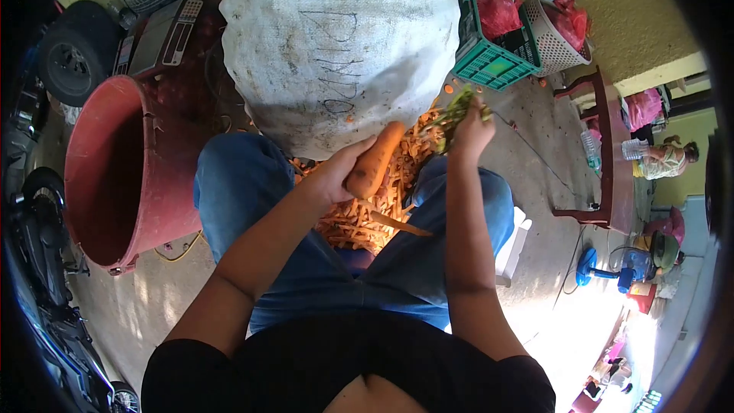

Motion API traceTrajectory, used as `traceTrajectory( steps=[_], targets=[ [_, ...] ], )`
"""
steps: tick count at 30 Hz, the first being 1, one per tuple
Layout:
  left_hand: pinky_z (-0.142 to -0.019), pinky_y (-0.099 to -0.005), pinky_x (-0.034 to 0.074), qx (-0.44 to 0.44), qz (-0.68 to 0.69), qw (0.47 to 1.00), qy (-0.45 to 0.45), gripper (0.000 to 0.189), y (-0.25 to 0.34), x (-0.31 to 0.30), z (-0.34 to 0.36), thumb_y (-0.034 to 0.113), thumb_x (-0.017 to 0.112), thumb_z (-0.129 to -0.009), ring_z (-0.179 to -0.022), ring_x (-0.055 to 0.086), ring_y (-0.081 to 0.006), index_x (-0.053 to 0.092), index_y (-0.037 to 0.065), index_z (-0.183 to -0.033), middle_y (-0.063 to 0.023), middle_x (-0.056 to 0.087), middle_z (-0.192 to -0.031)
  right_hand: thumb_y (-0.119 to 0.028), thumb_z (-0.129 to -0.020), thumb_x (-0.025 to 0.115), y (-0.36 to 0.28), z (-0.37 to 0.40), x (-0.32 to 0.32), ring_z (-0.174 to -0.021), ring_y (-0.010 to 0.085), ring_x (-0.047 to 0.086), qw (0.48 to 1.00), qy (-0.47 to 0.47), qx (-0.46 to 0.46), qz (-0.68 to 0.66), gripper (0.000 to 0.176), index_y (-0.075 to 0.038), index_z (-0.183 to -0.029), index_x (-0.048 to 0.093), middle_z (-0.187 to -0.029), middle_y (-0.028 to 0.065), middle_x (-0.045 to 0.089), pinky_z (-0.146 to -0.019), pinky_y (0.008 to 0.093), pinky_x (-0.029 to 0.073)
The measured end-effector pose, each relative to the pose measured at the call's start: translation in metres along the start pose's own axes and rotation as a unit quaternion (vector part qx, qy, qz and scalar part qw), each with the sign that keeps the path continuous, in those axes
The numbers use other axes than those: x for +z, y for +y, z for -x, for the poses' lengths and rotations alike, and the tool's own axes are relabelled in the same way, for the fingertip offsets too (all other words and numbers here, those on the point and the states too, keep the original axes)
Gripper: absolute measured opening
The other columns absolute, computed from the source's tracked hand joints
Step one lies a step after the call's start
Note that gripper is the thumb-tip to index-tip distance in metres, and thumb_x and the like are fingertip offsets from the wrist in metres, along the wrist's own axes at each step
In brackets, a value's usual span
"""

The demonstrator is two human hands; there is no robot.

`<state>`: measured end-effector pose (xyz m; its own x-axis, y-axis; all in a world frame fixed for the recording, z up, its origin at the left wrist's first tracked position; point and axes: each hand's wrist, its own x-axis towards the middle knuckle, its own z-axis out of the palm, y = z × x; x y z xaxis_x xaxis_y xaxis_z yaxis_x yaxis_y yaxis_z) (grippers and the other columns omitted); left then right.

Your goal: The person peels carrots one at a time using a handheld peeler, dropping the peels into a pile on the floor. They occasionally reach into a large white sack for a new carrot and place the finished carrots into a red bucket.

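Observation:
A thick orange carrot (380,159) lies in my left hand (336,173), whose fingers are closed round its side, its far end pointing up and to the right. To the right, my right hand (470,134) is closed on a mottled green-yellow thing (457,113), blurred and leafy-looking; I cannot tell its kind. The two hands are apart. Below them, between my knees, spreads a heap of orange carrot peelings (352,228). One long orange strip (400,223) stretches over the heap towards my right leg.
A big white woven sack (344,46) stands right ahead. On the left are a red tub (172,176) lying open towards me and a tyre (73,57). A green crate (501,65), a white basket (562,50), a reddish wooden bench (608,160) and a blue fan (604,271) stand right.

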<state>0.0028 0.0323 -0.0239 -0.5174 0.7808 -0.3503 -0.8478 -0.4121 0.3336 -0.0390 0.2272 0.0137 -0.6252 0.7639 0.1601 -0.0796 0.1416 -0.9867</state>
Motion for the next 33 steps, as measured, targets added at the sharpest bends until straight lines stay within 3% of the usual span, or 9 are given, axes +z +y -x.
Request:
traceTrajectory(
  steps=[1,4,7,11,13,15,24,26,33],
  targets=[
    [-0.057,-0.0326,0.049,0.025,-0.026,0.991,0.13,0.037,0.003,0.017,0.003,0.035,0.032,-0.087,-0.07,0.057,-0.0207,0.046,0.003,-0.101,-0.011,0.056,-0.08,-0.02,-0.082,0.048,0.0,0.014,0.005,-0.049,0.0109,0.046,0.998,-0.064,0.007,-0.02,0.022,0.001,-0.075,0.052,-0.062,0.0042,0.052,-0.044,0.0247,0.038],
    [-0.056,-0.0331,0.049,0.061,0.063,0.991,0.103,0.034,-0.001,0.004,-0.006,0.033,0.033,-0.087,-0.068,0.057,-0.0199,0.046,0.004,-0.1,-0.0102,0.056,-0.079,-0.019,-0.082,0.048,-0.015,0.06,0.018,-0.052,0.0111,0.046,0.977,-0.201,0.063,-0.04,0.02,0.001,-0.079,0.052,-0.062,0.0029,0.051,-0.048,0.0233,0.037],
    [-0.057,-0.033,0.049,0.061,0.101,0.988,0.1,0.032,-0.005,-0.005,-0.009,0.031,0.034,-0.086,-0.067,0.057,-0.0187,0.047,0.004,-0.099,-0.0092,0.056,-0.079,-0.018,-0.082,0.049,-0.016,0.081,0.025,-0.056,0.0181,0.05,0.961,-0.251,-0.089,0.081,0.022,0.003,-0.078,0.052,-0.062,0.0154,0.052,-0.053,0.0297,0.039],
    [-0.06,-0.0311,0.049,0.062,0.016,0.995,0.081,0.034,-0.017,-0.023,-0.011,0.03,0.034,-0.087,-0.067,0.057,-0.0172,0.047,0.003,-0.101,-0.0083,0.057,-0.082,-0.017,-0.081,0.048,-0.006,0.067,0.026,-0.051,0.0216,0.05,0.959,-0.205,-0.116,0.156,0.021,0.002,-0.076,0.055,-0.059,0.0151,0.053,-0.05,0.0325,0.04],
    [-0.065,-0.0292,0.049,-0.087,-0.149,0.978,0.115,0.037,-0.009,0.011,0.008,0.031,0.033,-0.087,-0.072,0.057,-0.0157,0.046,0.001,-0.102,-0.0086,0.057,-0.087,-0.02,-0.081,0.048,0.037,0.011,0.022,-0.044,0.0204,0.048,0.958,-0.089,-0.175,0.21,0.024,0.002,-0.073,0.055,-0.055,0.0147,0.054,-0.043,0.0309,0.039],
    [-0.065,-0.0289,0.048,-0.074,-0.182,0.973,0.124,0.038,-0.001,0.027,0.021,0.032,0.033,-0.087,-0.074,0.057,-0.0154,0.045,0.0,-0.103,-0.0097,0.056,-0.088,-0.017,-0.081,0.048,0.017,-0.02,0.009,-0.045,0.0179,0.05,0.963,0.028,-0.05,0.264,0.024,0.004,-0.07,0.054,-0.056,0.0111,0.055,-0.043,0.0292,0.04],
    [-0.053,-0.0352,0.048,0.054,0.042,0.996,0.05,0.034,0.003,-0.005,-0.011,0.036,0.036,-0.085,-0.059,0.055,-0.0213,0.046,0.005,-0.096,-0.0085,0.054,-0.075,-0.019,-0.082,0.049,-0.007,0.056,0.025,-0.052,0.0159,0.048,0.975,-0.199,0.091,-0.03,0.023,0.003,-0.077,0.054,-0.064,0.0091,0.055,-0.049,0.0263,0.038],
    [-0.053,-0.0355,0.048,0.061,0.05,0.994,0.077,0.033,0.001,-0.008,-0.012,0.035,0.035,-0.085,-0.06,0.056,-0.0212,0.046,0.005,-0.095,-0.0081,0.055,-0.076,-0.018,-0.082,0.048,-0.004,0.077,0.029,-0.052,0.0185,0.048,0.962,-0.244,-0.111,0.056,0.022,0.003,-0.079,0.053,-0.061,0.012,0.053,-0.05,0.0284,0.039],
    [-0.056,-0.0314,0.048,-0.034,-0.121,0.989,0.08,0.03,0.002,0.007,0.007,0.025,0.038,-0.086,-0.066,0.057,-0.0183,0.049,-0.001,-0.096,-0.0104,0.057,-0.078,-0.016,-0.08,0.049,0.013,0.042,0.029,-0.056,0.0276,0.053,0.97,-0.129,-0.095,0.184,0.02,0.002,-0.075,0.054,-0.063,0.0175,0.055,-0.052,0.0353,0.041]
  ],
)
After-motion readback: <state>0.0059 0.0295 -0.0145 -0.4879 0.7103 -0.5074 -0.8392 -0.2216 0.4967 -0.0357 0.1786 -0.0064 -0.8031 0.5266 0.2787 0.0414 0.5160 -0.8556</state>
